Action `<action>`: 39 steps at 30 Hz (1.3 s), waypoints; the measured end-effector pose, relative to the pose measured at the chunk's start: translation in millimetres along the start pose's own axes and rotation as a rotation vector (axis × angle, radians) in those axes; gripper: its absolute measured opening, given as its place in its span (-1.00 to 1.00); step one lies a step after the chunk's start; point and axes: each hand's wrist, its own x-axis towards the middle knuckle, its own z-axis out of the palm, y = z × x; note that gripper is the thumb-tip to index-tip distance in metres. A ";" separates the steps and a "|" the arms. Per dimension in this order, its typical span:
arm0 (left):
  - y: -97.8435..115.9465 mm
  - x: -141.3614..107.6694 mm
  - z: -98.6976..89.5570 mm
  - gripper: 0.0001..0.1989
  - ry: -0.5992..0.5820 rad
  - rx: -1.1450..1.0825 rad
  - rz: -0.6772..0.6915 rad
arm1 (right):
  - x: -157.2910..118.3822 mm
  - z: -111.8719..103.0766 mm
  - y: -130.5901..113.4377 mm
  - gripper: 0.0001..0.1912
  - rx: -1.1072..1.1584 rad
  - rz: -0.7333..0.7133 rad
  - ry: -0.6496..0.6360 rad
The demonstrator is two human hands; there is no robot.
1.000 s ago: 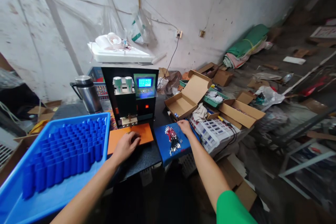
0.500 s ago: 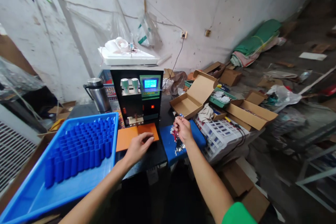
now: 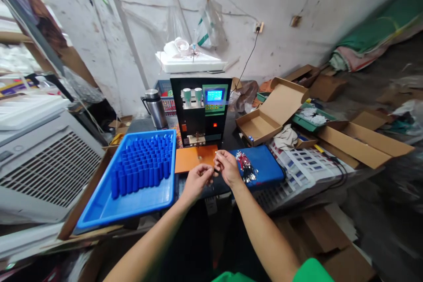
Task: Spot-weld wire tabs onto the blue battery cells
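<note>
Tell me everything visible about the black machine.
The boxy, metal-looking black machine stands upright on the dark table behind an orange board. Its front carries two pale-green cylinders, a green panel with a lit blue screen, a glowing red light and, low down, copper-coloured prongs. A white tray sits above it; contact is unclear. The left hand and right hand are apart from it.

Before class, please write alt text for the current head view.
A left hand and right hand pinch a small dark item before a black machine with a lit blue screen. At left, blue cylinders stand in a blue plastic tray; at right, multicoloured wires lie on a blue mat.
</note>
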 end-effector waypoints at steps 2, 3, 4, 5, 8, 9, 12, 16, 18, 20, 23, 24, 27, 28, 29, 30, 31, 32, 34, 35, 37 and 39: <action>-0.4 -4.1 -6.3 -0.65 0.028 0.051 0.022 | -5.6 -0.6 1.3 -0.75 -0.117 -0.007 -0.063; -0.6 -6.8 -9.8 -0.66 0.043 0.090 0.040 | -9.1 -0.8 1.4 -0.75 -0.192 -0.011 -0.106; -0.6 -9.9 -13.3 -0.68 0.051 0.133 0.059 | -12.9 -0.7 1.4 -0.76 -0.268 -0.014 -0.154; -0.7 -13.4 -16.6 -0.71 0.051 0.178 0.075 | -16.8 -0.5 1.6 -0.78 -0.339 -0.017 -0.197; -0.1 -25.5 -23.5 -0.76 0.045 0.322 0.121 | -27.0 0.5 4.9 -0.82 -0.477 -0.039 -0.272; 0.3 -29.8 -24.8 -0.77 0.049 0.370 0.132 | -29.7 0.9 7.0 -0.83 -0.502 -0.048 -0.282; 2.6 -41.9 -30.7 -0.79 0.056 0.486 0.137 | -35.8 1.8 14.1 -0.83 -0.539 -0.047 -0.308; 8.2 -48.8 -62.5 -0.82 0.084 0.650 0.198 | -39.9 -1.4 19.3 -0.80 -0.558 -0.043 -0.236; 11.3 -45.4 -90.2 -0.79 0.172 0.886 0.263 | -41.1 -4.9 20.2 -0.75 -0.555 -0.035 -0.180; 13.5 -38.1 -118.3 -0.70 0.232 1.203 0.291 | -42.6 -8.1 21.5 -0.70 -0.543 -0.010 -0.160; 12.9 -24.6 -146.7 -0.48 0.204 1.541 0.256 | -45.7 -10.0 25.5 -0.68 -0.525 0.025 -0.166; 11.7 -20.6 -151.3 -0.43 0.174 1.599 0.247 | -46.8 -9.9 27.3 -0.68 -0.521 0.033 -0.170; 6.3 -13.0 -154.3 -0.44 0.120 1.654 0.258 | -49.6 -9.9 31.9 -0.70 -0.518 0.049 -0.173; 4.4 -12.3 -153.5 -0.48 0.123 1.649 0.267 | -50.3 -10.4 33.0 -0.71 -0.520 0.051 -0.170; 2.6 -12.5 -152.7 -0.52 0.129 1.637 0.276 | -50.9 -11.3 33.6 -0.71 -0.524 0.052 -0.167; 1.2 -13.7 -152.1 -0.57 0.133 1.617 0.281 | -51.4 -12.4 33.9 -0.71 -0.527 0.053 -0.162; 0.1 -15.6 -151.8 -0.63 0.133 1.587 0.279 | -51.8 -13.8 33.9 -0.72 -0.526 0.056 -0.156; -0.3 -18.2 -151.9 -0.69 0.129 1.547 0.271 | -52.0 -15.2 33.7 -0.72 -0.521 0.061 -0.149; 1.5 -24.0 -152.7 -0.80 0.121 1.430 0.252 | -51.9 -18.0 32.7 -0.71 -0.506 0.072 -0.134; 3.8 -26.2 -152.7 -0.83 0.137 1.348 0.248 | -51.5 -19.1 32.1 -0.71 -0.497 0.076 -0.125; 11.0 -26.9 -150.6 -0.87 0.239 1.151 0.260 | -50.0 -20.4 31.0 -0.70 -0.477 0.077 -0.105; 18.9 -20.1 -143.4 -0.84 0.382 0.929 0.281 | -47.5 -20.4 29.9 -0.70 -0.445 0.075 -0.082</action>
